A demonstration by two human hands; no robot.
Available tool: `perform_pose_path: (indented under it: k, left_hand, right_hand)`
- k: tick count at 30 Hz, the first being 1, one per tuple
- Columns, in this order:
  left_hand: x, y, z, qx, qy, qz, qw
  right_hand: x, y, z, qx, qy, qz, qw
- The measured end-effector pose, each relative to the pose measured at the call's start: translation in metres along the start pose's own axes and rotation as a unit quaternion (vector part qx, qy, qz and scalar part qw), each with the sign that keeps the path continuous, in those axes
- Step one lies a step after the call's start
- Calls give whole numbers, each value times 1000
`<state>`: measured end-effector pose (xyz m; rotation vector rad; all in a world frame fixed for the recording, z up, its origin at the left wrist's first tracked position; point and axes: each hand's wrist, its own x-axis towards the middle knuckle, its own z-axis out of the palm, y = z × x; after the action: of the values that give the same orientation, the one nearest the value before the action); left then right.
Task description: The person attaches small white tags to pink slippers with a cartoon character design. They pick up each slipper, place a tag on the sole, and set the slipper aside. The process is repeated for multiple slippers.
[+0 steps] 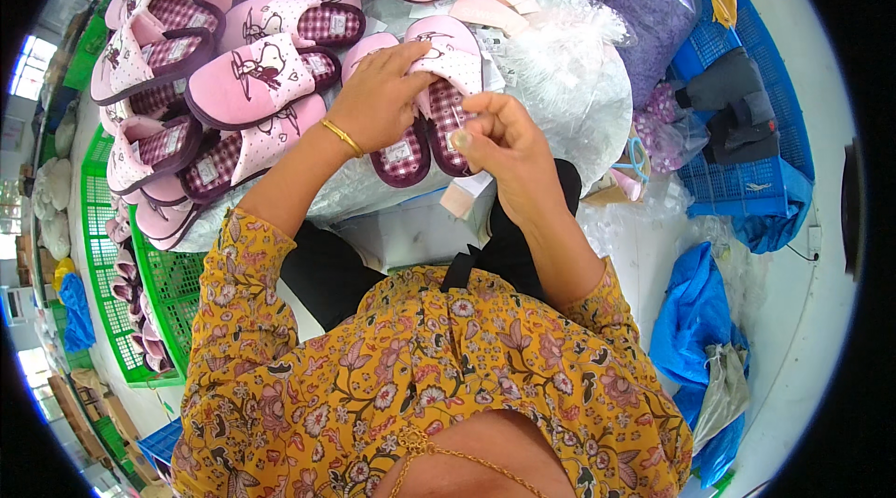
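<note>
A pair of pink slippers [446, 47] with dark checked insoles and a cartoon print lies in front of me, toes pointing away. My left hand [378, 98] is closed over their uppers, its fingers wrapped across the inner edges. Beside the right-hand slipper's heel, my right hand [509, 153] is closed in a pinch. A thin, clear strand seems to run up from its fingertips; what exactly they hold is too small to make out. Just below the heels hangs or lies a small paper tag [459, 197]; I cannot tell whether it is attached.
Several matching slippers [247, 78] are heaped at left on the plastic-covered work surface [560, 106]. Loose paper tags [490, 11] lie beyond my hands. Green crates [173, 283] stand at left. At right are a blue basket [737, 185], a purple bundle [639, 17] and blue sheeting [691, 311].
</note>
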<state>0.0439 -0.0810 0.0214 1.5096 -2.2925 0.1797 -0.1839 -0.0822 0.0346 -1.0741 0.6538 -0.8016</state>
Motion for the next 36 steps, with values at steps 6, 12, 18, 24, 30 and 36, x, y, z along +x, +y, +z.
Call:
perform_pose_path:
  k: [6, 12, 18, 24, 30, 36]
  left_hand:
    - [2, -7, 6, -40, 14, -13, 999]
    - [3, -1, 19, -13, 50, -62, 997]
    - [2, -7, 29, -60, 70, -76, 993]
    - [1, -10, 31, -83, 63, -82, 991]
    - [-1, -10, 32, -89, 65, -87, 990]
    - [-2, -9, 33, -94, 62, -92, 989]
  right_hand:
    - [41, 27, 11, -155, 61, 36, 985]
    - [56, 48, 10, -354, 108, -52, 928]
    - [60, 45, 15, -438, 106, -58, 891]
    - [62, 47, 17, -506, 118, -88, 850]
    - [68, 52, 15, -515, 130, -76, 844]
    - [71, 51, 19, -514, 143, -72, 843]
